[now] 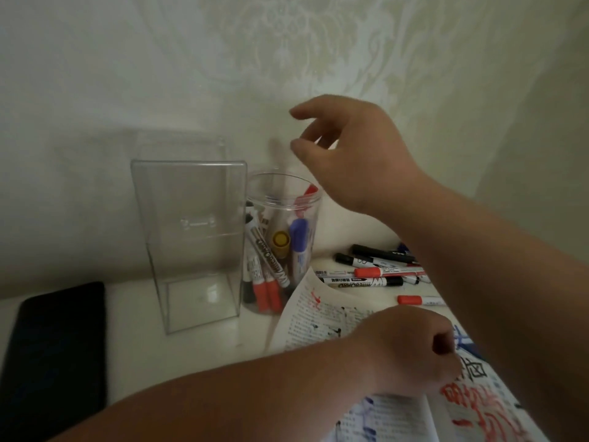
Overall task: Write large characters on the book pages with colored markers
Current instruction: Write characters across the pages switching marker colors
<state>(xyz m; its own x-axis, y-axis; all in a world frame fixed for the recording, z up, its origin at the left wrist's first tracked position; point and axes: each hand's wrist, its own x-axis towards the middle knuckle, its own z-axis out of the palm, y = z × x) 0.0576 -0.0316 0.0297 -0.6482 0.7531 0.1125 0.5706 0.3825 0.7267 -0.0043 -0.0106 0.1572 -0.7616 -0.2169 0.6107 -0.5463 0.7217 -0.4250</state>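
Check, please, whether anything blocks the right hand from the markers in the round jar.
Nothing visible does. The right hand hovers open above the round jar, whose mouth has no lid; the markers stand inside. The tall clear box stands beside the jar, not over it.

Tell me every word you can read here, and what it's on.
"WHITEBOARD": black-capped marker lying on the table.
"WHITEBOARD", partly hidden: marker inside the jar.
Book print, handwritten characters, clear box embossing: too small or blurred.
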